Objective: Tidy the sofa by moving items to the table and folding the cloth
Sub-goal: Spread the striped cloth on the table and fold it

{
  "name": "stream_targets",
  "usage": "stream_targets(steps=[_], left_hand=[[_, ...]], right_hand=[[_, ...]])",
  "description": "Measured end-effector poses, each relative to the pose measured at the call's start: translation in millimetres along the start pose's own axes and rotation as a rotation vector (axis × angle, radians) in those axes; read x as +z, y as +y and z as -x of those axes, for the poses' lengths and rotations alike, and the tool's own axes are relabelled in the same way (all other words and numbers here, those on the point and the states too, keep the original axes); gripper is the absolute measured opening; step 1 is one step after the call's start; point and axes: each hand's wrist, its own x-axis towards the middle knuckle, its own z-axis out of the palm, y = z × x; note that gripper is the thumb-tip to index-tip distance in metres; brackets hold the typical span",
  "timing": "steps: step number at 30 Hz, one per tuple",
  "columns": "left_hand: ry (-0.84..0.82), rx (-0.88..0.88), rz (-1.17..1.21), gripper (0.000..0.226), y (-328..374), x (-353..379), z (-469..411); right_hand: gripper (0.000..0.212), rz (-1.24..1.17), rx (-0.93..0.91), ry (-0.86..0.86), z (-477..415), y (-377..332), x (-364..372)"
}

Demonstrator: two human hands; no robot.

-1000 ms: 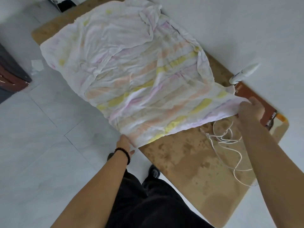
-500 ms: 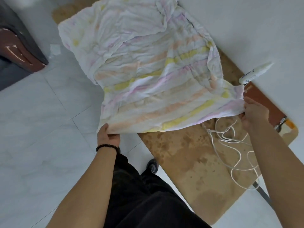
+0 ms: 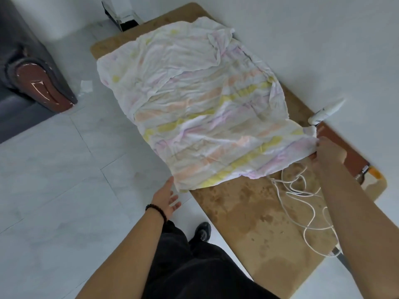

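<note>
Across the surface (image 3: 248, 212) the striped cloth (image 3: 205, 108) is lying lengthwise away from the person; the right hand (image 3: 328, 152) is pinching its near corner, the left hand (image 3: 166, 199) hovering empty, fingers spread, just beside the other.

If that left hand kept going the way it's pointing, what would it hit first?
Probably the near corner of the striped cloth, overhanging the table edge just beyond the open left hand; depth is unclear.
</note>
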Motion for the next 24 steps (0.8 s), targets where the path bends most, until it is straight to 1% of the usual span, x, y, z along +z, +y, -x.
stream_targets(steps=[1,3,5,6,7,9,12,14,16,18,19,21,23,24], left_hand=[[0.022,0.012,-0.036,0.060,-1,6,-8],[0.016,0.028,-0.033,0.062,-1,12,-26],[-0.049,-0.003,0.051,0.045,-3,17,-40],[-0.082,-0.027,0.087,0.036,-3,20,-43],[-0.104,-0.056,0.113,0.033,-5,22,-46],[-0.141,-0.115,0.130,0.035,-11,23,-48],[-0.212,-0.163,0.066,0.024,-22,18,-44],[-0.177,-0.107,0.045,0.022,-25,17,-40],[-0.050,-0.021,0.039,0.018,-24,21,-36],[0.087,0.035,0.078,0.017,-19,20,-27],[0.114,0.062,0.135,0.019,-14,17,-21],[0.078,0.129,0.302,0.020,2,8,0],[0.031,0.230,0.451,0.023,22,-8,18],[0.052,0.280,0.475,0.020,30,-17,27]], right_hand=[[0.015,0.010,0.001,-0.007,-6,7,-2],[0.024,0.002,-0.005,0.023,-17,20,-1],[0.030,-0.028,0.007,0.053,-17,22,1],[0.032,-0.049,0.004,0.036,-19,23,3],[0.032,-0.042,-0.002,0.039,-17,22,3],[0.029,-0.037,-0.001,0.040,-22,26,2],[0.027,-0.004,0.002,0.052,-28,34,0],[0.026,-0.019,0.035,0.027,-23,38,2],[0.028,-0.022,0.070,-0.001,-23,40,1],[0.038,-0.002,0.067,0.008,-23,36,0],[0.044,-0.013,0.060,0.027,-22,30,-2],[0.052,-0.037,-0.002,0.094,-24,17,-5],[0.056,-0.072,-0.112,0.163,-21,-1,-10],[0.056,-0.091,-0.159,0.193,-19,-8,-13]])
